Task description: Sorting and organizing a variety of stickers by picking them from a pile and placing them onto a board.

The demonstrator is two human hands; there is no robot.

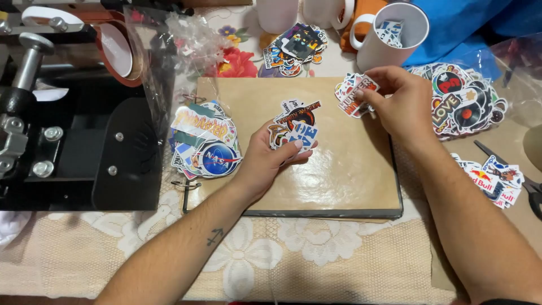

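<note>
Lace-covered table under a tan board [339, 181]: left hand [265, 161] cups a fanned stack of stickers [293, 127]; right hand [398, 104] pinches a few stickers [353, 93] just beside. Thin, light, slippery; best gripped by the edges.

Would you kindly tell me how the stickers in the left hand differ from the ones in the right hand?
The left hand holds a fanned bunch of stickers resting low over the tan board; the right hand pinches a smaller red-and-white sticker bunch at the board's far edge. The left bunch shows orange and blue; the right mostly red. Both are colourful die-cut stickers.
</note>
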